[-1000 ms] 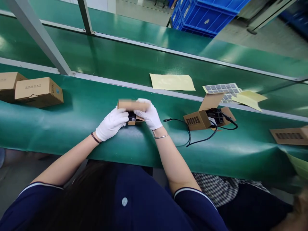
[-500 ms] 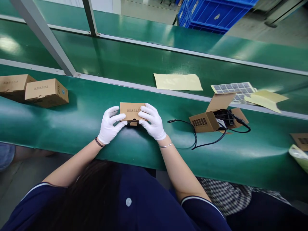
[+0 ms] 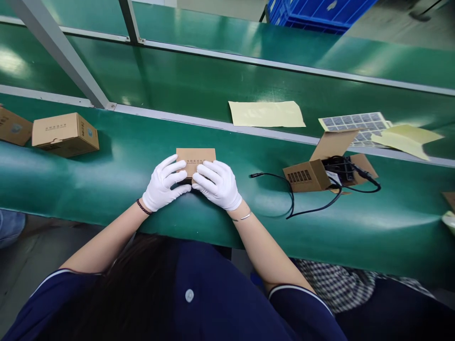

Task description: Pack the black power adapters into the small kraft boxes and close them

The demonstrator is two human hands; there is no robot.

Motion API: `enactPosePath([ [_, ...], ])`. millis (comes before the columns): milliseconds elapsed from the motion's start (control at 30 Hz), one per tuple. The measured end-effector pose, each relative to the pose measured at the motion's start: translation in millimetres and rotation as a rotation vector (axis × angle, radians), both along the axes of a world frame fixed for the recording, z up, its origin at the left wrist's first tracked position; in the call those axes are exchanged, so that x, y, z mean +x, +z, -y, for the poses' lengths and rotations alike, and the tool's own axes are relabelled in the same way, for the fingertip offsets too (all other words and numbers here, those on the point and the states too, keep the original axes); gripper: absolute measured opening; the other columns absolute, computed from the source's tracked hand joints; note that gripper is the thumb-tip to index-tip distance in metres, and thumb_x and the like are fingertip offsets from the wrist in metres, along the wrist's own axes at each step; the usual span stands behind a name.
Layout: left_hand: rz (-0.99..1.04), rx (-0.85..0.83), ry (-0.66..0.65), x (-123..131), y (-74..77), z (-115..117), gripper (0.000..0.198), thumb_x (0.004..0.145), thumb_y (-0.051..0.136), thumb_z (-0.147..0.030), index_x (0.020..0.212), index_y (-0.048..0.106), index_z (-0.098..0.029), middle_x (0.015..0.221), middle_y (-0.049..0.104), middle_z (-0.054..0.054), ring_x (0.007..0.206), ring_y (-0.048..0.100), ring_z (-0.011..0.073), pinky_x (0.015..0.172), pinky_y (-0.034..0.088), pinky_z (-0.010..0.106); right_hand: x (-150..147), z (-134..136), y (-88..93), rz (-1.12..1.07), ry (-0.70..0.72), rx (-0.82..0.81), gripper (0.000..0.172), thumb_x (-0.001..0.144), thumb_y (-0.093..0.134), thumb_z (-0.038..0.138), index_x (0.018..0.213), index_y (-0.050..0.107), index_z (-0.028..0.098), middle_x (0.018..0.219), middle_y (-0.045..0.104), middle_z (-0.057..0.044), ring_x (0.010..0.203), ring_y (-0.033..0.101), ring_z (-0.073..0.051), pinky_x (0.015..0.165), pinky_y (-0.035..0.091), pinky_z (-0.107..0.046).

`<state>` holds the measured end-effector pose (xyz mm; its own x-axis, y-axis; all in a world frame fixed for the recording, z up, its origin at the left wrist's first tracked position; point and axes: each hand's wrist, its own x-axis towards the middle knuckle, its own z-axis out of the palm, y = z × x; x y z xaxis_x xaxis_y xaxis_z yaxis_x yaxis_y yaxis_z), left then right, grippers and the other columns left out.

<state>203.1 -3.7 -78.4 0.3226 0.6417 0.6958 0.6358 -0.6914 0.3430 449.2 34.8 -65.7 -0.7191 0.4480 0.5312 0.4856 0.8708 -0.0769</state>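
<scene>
Both of my hands wear white gloves and hold a small brown cardboard box (image 3: 195, 154) on the green bench. My left hand (image 3: 165, 184) grips its left side, fingers on the lid and thumb at the front edge. Over the lid's front right part lies my right hand (image 3: 217, 183), its fingers curled down at the front. The box's front flap is mostly hidden behind the fingers. To the right, an open cardboard box (image 3: 306, 176) lies with a black adapter inside, and its black cable (image 3: 291, 194) trails onto the bench.
A closed cardboard box (image 3: 66, 135) stands at the left beside another box (image 3: 14, 127). Along the metal strip lie a yellowish paper sheet (image 3: 267, 114), a label sheet (image 3: 359, 125) and a folded paper (image 3: 408, 137). A grey post (image 3: 64, 54) rises at the left.
My right hand has slid left and forward over the box's front edge, where the dark gap and flap showed before. The box at the far left has shifted left and turned. The view has tilted slightly.
</scene>
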Motion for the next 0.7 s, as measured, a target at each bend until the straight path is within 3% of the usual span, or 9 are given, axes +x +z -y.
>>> enactPosePath([
  [167, 0.052, 0.035, -0.018, 3.4, -1.1, 0.1, 0.053, 0.090, 0.080, -0.036, 0.135, 0.052, -0.035, 0.138, 0.066, 0.004, 0.140, 0.058, 0.0245, 0.117, 0.053, 0.057, -3.4, 1.5, -7.1, -0.081, -0.013, -0.006, 0.024, 0.105, 0.054, 0.041, 0.115, 0.071, 0.026, 0.118, 0.075, -0.008, 0.124, 0.061, -0.024, 0.104, 0.048, -0.045],
  [300, 0.079, 0.043, -0.035, 3.3, -1.5, -3.3, 0.065, 0.088, 0.082, -0.033, 0.144, 0.047, -0.035, 0.144, 0.063, 0.005, 0.147, 0.051, 0.0261, 0.119, 0.049, 0.058, -11.8, 7.4, -9.9, -0.181, -0.103, -0.002, 0.020, 0.103, 0.059, 0.033, 0.116, 0.071, 0.025, 0.122, 0.076, -0.008, 0.126, 0.062, -0.023, 0.113, 0.044, -0.045],
  [567, 0.067, 0.047, -0.014, 0.9, -2.0, -8.3, 0.053, 0.089, 0.077, -0.025, 0.135, 0.052, -0.032, 0.139, 0.066, 0.007, 0.144, 0.055, 0.0280, 0.117, 0.051, 0.060, -20.3, 8.4, -10.7, -0.192, -0.182, -0.247, 0.019, 0.103, 0.058, 0.035, 0.113, 0.075, 0.034, 0.122, 0.078, -0.003, 0.125, 0.067, -0.022, 0.122, 0.040, -0.051],
  [700, 0.043, 0.005, 0.027, -1.2, -0.6, -4.7, 0.046, 0.089, 0.075, -0.029, 0.131, 0.057, -0.031, 0.139, 0.066, 0.008, 0.146, 0.052, 0.0310, 0.117, 0.050, 0.062, -31.7, 7.3, -21.6, -0.397, -0.370, -0.296, 0.039, 0.102, 0.056, 0.044, 0.137, 0.064, 0.030, 0.132, 0.073, -0.010, 0.131, 0.065, -0.028, 0.121, 0.043, -0.057],
])
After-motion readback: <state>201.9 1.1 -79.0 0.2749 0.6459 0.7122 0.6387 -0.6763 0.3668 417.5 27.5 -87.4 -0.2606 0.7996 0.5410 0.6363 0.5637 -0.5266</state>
